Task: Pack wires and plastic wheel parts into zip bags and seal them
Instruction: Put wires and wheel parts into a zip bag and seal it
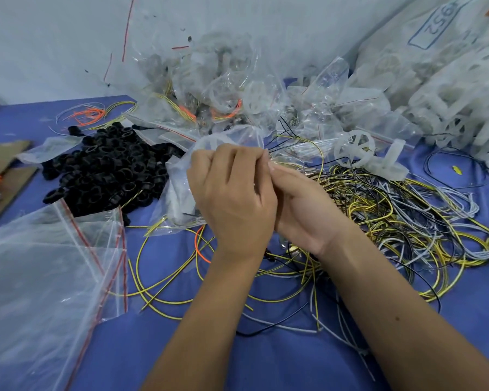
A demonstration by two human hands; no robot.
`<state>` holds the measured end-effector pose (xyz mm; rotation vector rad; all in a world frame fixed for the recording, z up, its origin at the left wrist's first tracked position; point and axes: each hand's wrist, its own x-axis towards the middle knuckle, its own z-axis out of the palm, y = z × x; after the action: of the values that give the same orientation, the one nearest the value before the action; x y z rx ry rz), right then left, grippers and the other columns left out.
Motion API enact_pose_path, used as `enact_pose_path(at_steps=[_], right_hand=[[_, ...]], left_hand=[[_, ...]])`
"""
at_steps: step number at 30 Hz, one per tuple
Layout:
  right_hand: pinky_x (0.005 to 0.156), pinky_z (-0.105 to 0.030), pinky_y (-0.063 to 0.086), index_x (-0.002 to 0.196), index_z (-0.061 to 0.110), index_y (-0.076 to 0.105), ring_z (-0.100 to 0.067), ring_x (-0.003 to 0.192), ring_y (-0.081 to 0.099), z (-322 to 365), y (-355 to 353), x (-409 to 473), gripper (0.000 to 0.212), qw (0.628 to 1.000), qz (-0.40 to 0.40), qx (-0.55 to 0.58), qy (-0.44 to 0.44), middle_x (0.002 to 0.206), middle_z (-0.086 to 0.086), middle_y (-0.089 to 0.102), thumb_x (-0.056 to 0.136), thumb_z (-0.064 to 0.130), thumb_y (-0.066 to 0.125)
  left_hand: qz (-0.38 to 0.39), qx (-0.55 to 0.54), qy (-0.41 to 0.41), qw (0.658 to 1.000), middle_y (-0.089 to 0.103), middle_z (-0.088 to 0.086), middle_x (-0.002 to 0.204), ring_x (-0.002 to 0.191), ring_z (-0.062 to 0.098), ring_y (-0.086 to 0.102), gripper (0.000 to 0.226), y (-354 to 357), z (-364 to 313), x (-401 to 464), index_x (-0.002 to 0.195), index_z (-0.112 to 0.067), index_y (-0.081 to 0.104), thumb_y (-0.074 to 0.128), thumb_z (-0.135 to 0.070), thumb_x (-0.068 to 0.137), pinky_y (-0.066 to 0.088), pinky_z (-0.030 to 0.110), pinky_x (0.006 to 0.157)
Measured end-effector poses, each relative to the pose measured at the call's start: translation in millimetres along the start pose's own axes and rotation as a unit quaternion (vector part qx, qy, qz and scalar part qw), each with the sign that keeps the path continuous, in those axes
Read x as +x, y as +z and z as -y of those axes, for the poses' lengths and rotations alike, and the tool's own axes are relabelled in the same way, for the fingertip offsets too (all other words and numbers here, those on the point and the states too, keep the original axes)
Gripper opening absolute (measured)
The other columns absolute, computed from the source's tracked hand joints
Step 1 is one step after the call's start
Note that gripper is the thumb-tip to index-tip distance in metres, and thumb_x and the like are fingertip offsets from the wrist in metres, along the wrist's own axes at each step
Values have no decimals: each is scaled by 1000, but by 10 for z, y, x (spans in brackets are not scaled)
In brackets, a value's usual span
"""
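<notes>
The small clear plastic zip bag (181, 190) hangs over the blue table (266, 362), between the heap of black plastic rings (105, 165) and the tangle of yellow, black and white wires (393, 221). The left hand (232, 198) and right hand (302, 210) both pinch its mouth. It looks light, limp and slippery, so I'd grip the stiffer zip strip.

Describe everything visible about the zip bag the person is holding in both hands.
The zip bag is clear, thin, crinkled plastic, held up over the blue table at centre frame. The left hand and right hand pinch its top edge together. Pale plastic parts and a yellow wire show faintly inside. Its lower end hangs beside the pile of black rings. Whether the seal is fully closed cannot be told.
</notes>
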<state>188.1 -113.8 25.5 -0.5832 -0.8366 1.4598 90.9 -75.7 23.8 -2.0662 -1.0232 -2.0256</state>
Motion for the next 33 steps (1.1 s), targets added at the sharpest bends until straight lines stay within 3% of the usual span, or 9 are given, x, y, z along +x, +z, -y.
enact_pose_path(at_steps=[4, 8, 10, 13, 17, 21, 25, 29, 33], right_hand=[[80, -22, 58, 103, 27, 80, -7, 95, 71, 14, 14, -19, 33, 994, 15, -100, 32, 101, 4, 77, 100, 18, 49], [79, -20, 56, 97, 32, 76, 1, 92, 68, 96, -41, -50, 35, 935, -12, -341, -96, 94, 13, 76, 98, 11, 48], [68, -41, 56, 86, 24, 70, -16, 81, 68, 101, -122, -33, 24, 836, -62, -530, -129, 84, -3, 74, 91, 24, 47], [51, -36, 39, 61, 25, 46, -34, 62, 54, 76, -206, 26, 22, 622, -154, -756, -134, 61, -5, 59, 80, 32, 41], [72, -28, 50, 85, 30, 69, -12, 84, 66, 15, -126, 35, 38, 721, -42, -613, -321, 92, 18, 69, 86, -7, 61], [71, -14, 47, 93, 33, 61, 3, 80, 62, -20, -86, 35, 43, 835, -39, -489, -249, 86, 22, 66, 91, -10, 59], [65, -17, 45, 86, 56, 58, 3, 69, 57, 44, -62, -7, 46, 773, -75, -598, -196, 73, 25, 63, 102, 13, 51], [87, -44, 51, 115, 28, 65, -13, 91, 68, 122, -87, -25, 40, 778, -112, -603, -135, 88, 7, 74, 102, 53, 36], [75, -32, 43, 111, 31, 67, -11, 78, 55, 94, -120, -35, 34, 734, -47, -672, -93, 72, 8, 61, 85, 51, 74]], left_hand=[[13, -49, 10, 999, 65, 6, 78, 75, 30, 48, 15, 2, -16, -30, 80, -5, 67, 71, -9, 94, 41, 40, 71], [58, -68, 33, 995, 64, 8, 77, 75, 32, 48, 15, 34, -148, -117, 79, -3, 68, 71, -9, 93, 41, 47, 69], [56, -76, 27, 995, 64, 8, 78, 75, 32, 48, 15, 39, -138, -117, 80, -3, 69, 70, -9, 93, 42, 44, 70], [41, -84, -6, 996, 64, 5, 79, 78, 29, 48, 16, 31, -87, -103, 81, -5, 67, 68, -11, 96, 39, 32, 76], [36, -85, -68, 993, 61, 3, 80, 81, 27, 48, 16, 44, -76, -110, 82, -6, 64, 68, -11, 96, 39, 31, 74], [23, -97, -59, 993, 63, 3, 83, 81, 24, 49, 15, 29, -83, -70, 85, -6, 65, 67, -13, 97, 38, 26, 76], [17, -106, -45, 993, 62, -1, 82, 81, 19, 48, 15, 10, -113, -26, 85, -7, 66, 68, -13, 98, 38, 26, 75], [10, -79, -82, 993, 54, -13, 82, 79, 17, 49, 13, -25, 83, 85, 87, -12, 65, 69, -17, 98, 40, 27, 72], [21, -151, -229, 961, 64, -4, 80, 78, 22, 60, 18, -52, 290, 142, 88, -15, 61, 60, -28, 100, 48, 39, 69]])
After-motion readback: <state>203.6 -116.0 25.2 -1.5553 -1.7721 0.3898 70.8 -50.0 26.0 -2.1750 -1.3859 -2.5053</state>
